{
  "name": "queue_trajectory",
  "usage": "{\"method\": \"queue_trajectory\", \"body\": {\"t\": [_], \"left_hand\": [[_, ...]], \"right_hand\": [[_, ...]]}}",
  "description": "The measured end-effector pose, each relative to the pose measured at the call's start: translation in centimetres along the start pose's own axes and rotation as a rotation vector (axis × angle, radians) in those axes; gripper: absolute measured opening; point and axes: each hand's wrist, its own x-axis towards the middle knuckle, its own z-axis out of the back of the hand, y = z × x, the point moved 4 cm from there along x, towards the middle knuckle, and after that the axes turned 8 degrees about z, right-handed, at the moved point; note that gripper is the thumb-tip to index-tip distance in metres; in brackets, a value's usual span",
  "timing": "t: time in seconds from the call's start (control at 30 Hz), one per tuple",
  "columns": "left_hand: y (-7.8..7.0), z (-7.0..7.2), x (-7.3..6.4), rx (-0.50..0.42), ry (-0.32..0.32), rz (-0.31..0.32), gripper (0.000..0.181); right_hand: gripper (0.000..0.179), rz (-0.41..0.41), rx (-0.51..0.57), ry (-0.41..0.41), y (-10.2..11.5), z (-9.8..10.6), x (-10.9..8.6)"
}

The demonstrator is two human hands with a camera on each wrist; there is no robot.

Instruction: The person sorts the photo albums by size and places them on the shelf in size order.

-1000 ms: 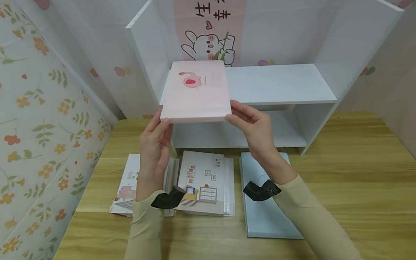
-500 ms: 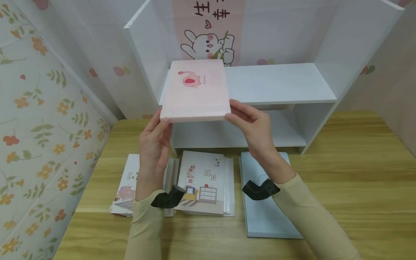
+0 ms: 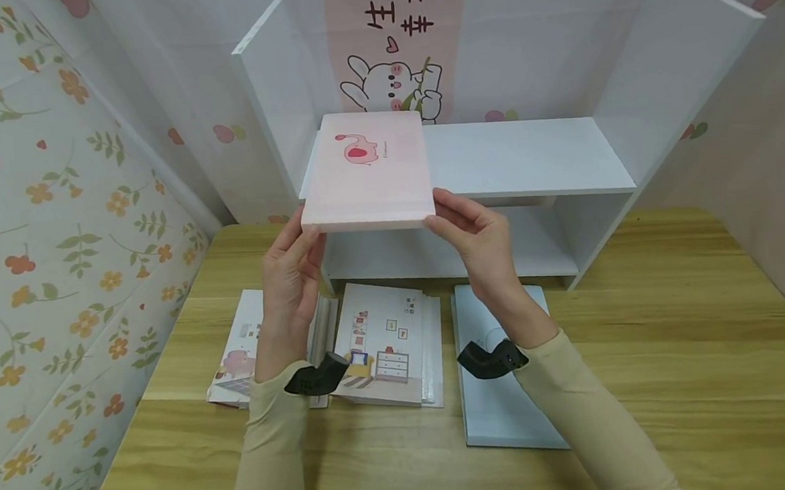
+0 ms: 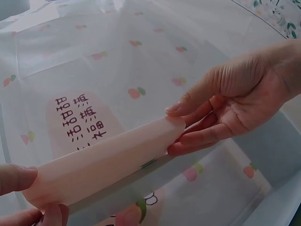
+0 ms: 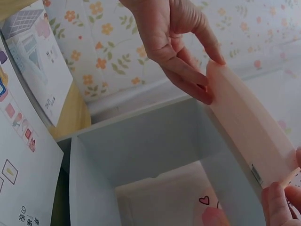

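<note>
A pink book (image 3: 372,177) with an elephant on its cover lies flat between both hands, over the left part of the white shelf's upper board. My left hand (image 3: 290,277) pinches its near left corner, thumb on top and fingers below. At the near right corner my right hand (image 3: 480,245) grips it the same way. In the left wrist view the book's spine (image 4: 108,157) runs from one hand to the other. The right wrist view shows the pink book (image 5: 249,122) from below, close over the shelf's edge, with a small label on its underside.
The white shelf (image 3: 525,159) has tall side panels and a lower board. On the wooden table (image 3: 688,343) in front lie a white book (image 3: 237,352), partly behind the left arm, a picture book (image 3: 380,347) and a light blue book (image 3: 505,414). Patterned curtains hang behind and at left.
Both hands keep the same hold on the pink book, which stays almost in place. The view has shifted very slightly.
</note>
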Motion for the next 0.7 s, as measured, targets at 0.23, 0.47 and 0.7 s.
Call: {"method": "queue_trajectory", "body": {"t": [0.23,0.47,0.7], "left_hand": [[0.5,0.4,-0.2,0.014,-0.010,0.034,0.024],[0.9,0.7,-0.5,0.025,-0.001,0.059,0.025],[1.3,0.9,-1.0,0.047,0.024,0.072,0.026]], "right_hand": [[0.039,0.010,0.031,-0.017,0.1,0.2,-0.4],[0.039,0.009,0.057,-0.036,0.2,0.7,-1.1],[0.039,-0.020,0.101,-0.053,0.1,1.2,-2.2]]}}
